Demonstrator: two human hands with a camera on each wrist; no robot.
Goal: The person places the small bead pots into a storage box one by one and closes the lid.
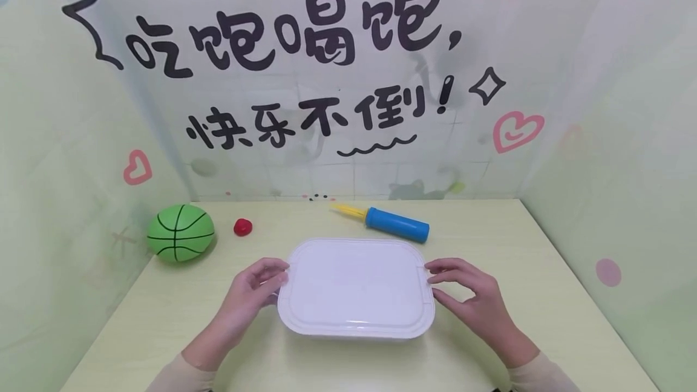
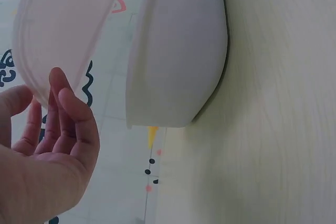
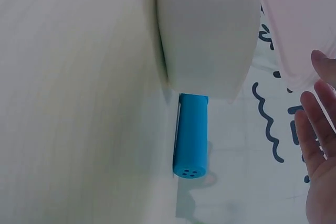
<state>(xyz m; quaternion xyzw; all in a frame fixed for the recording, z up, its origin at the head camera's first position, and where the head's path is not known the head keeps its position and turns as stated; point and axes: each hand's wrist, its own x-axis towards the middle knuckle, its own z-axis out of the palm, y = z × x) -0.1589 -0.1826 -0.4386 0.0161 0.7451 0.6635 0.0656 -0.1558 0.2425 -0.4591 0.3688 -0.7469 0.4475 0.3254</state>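
Note:
A white rectangular lid (image 1: 356, 289) with rounded corners is held up level between both hands. My left hand (image 1: 253, 289) pinches its left edge between thumb and fingers. At the opposite edge, my right hand (image 1: 479, 295) grips the lid with thumb and fingertips. Both wrist views show the lid (image 2: 65, 24) raised apart from a white box (image 2: 176, 51), with a gap between them. The box (image 3: 207, 35) stands on the table below; from the head view the lid hides most of it, including whatever is inside.
Behind the lid lies a blue hand pump (image 1: 397, 225) with a yellow nozzle. A green ball (image 1: 181, 233) with black basketball lines sits at the back left, beside a small red object (image 1: 242, 227). Printed walls (image 1: 348, 168) border the pale wooden table (image 1: 544, 271).

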